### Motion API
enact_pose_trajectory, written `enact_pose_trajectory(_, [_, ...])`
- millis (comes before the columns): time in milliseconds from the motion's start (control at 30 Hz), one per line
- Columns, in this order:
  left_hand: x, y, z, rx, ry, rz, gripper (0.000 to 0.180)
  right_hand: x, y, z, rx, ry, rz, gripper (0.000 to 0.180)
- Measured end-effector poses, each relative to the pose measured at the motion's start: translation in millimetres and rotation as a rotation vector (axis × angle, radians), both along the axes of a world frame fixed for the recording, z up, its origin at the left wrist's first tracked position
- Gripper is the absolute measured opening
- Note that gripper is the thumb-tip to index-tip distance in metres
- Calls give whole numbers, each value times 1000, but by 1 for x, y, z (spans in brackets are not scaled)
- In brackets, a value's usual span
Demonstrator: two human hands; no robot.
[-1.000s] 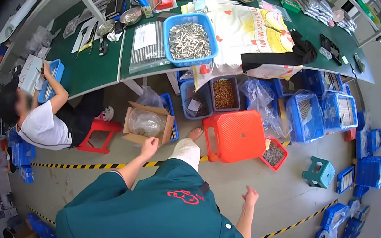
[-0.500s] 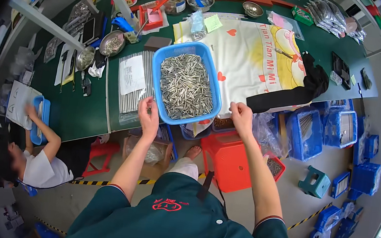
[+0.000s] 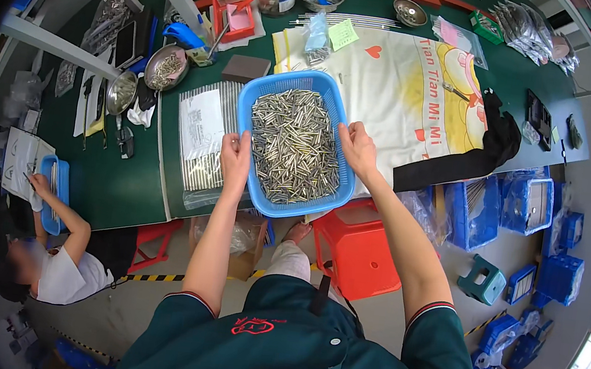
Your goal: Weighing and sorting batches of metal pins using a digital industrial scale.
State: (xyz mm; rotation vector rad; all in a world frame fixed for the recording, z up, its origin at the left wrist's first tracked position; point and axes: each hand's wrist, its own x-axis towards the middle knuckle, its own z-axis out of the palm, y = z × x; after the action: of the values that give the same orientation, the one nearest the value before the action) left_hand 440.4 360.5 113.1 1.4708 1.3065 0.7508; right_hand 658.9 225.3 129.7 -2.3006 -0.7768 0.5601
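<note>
Head cam: both hands holding blue basket w/ metal pcs.

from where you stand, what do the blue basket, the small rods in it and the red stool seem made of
Blue basket: likely plastic, satin; even colour, moulded rim.
Small rods: probably metal, shiny; bright silvery glints, exact alloy unclear.
Red stool: likely plastic, smooth sheen; uniform red, rounded edges.
</note>
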Motion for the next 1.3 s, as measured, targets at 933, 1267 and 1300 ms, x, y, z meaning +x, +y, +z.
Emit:
enact_pose_trajectory(933, [-64,-87,36,-364,-276,-277,18,-106,-139,11,401,568,-367,32])
enact_pose_trajectory(1267, [-37,-215,49,-447,-84,-798,16,-212,-331,14,523,546,-853,22])
enact_pose_trajectory(1300, [-31,-236,52,-455,-128,-857,16,-222,-352,19,527,488,-916,24])
